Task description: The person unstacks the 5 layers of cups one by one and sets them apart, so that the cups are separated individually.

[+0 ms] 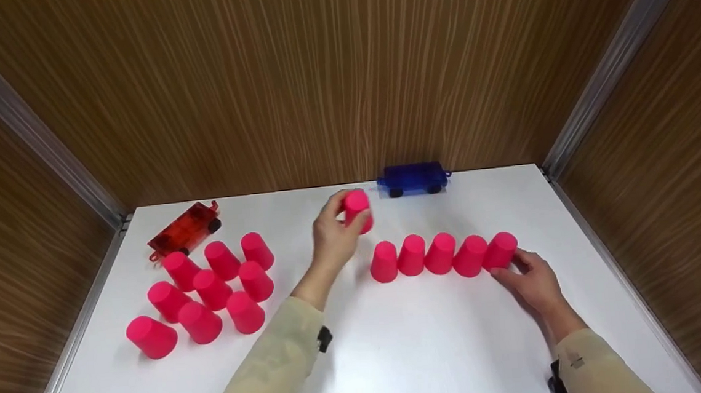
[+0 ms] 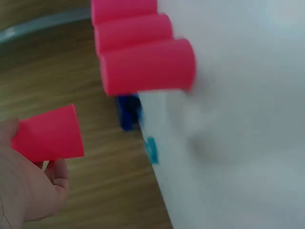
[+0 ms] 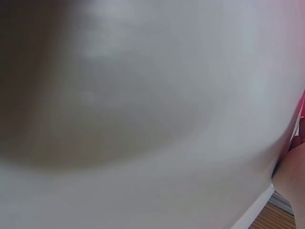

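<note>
Head view shows the left hand [image 1: 335,237] gripping one pink cup [image 1: 357,203] between thumb and fingers, narrow end up, lifted off the worktop [image 1: 411,352] in front of the blue car [image 1: 413,178] and to its left. The right hand [image 1: 534,279] holds the end cup [image 1: 502,247] low down between thumb and fingers, in front of the blue car and to its right. Two pale sleeves [image 1: 263,363] cover the forearms, each with a small black piece near the wrist.

That end cup closes a row of five pink cups [image 1: 440,253] in front of the blue car, all narrow end up, side by side. Well to the left of the blue car stand nine more cups [image 1: 212,289], three lines of three, making fifteen in all. One red car [image 1: 185,229] sits behind those nine, also left of the blue car.

White and smooth, the worktop runs back to a brown wood-grain wall [image 1: 318,81] just behind the blue car. Two similar side walls [image 1: 681,155] flank it, with a grey metal strip [image 1: 618,60] at each back corner.
</note>
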Demonstrator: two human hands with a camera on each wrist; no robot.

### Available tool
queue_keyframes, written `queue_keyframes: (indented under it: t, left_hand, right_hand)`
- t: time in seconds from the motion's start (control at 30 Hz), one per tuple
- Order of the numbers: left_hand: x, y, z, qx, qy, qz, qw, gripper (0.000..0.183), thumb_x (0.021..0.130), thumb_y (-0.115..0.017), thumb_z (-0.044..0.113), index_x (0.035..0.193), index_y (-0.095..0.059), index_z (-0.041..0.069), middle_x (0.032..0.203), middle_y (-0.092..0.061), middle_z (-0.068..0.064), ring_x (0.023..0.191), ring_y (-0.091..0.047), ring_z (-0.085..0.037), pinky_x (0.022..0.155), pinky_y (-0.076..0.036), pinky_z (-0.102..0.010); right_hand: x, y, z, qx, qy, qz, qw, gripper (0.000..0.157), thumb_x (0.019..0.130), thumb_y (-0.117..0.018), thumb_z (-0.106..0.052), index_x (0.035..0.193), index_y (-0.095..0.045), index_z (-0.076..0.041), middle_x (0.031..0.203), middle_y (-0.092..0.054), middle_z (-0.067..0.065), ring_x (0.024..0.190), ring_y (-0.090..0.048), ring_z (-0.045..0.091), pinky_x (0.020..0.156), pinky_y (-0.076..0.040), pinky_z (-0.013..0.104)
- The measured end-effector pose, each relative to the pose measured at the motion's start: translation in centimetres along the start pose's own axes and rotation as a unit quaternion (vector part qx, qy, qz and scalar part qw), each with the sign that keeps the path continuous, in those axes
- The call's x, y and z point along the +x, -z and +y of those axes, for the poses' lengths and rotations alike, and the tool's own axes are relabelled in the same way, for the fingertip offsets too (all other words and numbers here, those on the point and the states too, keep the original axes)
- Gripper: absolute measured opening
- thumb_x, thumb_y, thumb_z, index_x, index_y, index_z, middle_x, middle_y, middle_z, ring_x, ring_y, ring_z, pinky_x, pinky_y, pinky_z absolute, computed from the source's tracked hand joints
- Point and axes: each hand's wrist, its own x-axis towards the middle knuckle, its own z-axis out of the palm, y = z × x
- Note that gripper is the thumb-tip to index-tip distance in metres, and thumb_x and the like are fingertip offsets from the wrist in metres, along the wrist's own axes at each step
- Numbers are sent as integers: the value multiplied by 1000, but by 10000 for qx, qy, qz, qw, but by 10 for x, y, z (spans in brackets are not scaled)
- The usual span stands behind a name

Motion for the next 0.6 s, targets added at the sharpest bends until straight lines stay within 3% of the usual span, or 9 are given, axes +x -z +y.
queue_keyframes:
  t: [0.3, 0.6]
  left_hand:
    - [-16, 43, -57, 218, 991, 459, 9938, 61, 97, -80, 19, 152, -54, 13, 149, -59, -9, 140, -52, -29, 112, -51, -46]
    - [-22, 65, -87, 426, 1256, 650, 9890, 62, 98, -78, 13, 154, -51, 6, 152, -57, -16, 144, -50, -34, 116, -46, -47]
  right_hand:
    - [2, 4, 2, -153, 183, 72, 9997, 85, 96, -79, -46, 161, -42, -5, 159, -41, 21, 153, -35, 45, 116, -43, 52]
    - [1, 1, -2, -56, 70, -25, 10000, 86, 98, -78, -44, 164, -37, -7, 163, -36, 21, 153, -32, 47, 114, -46, 54]
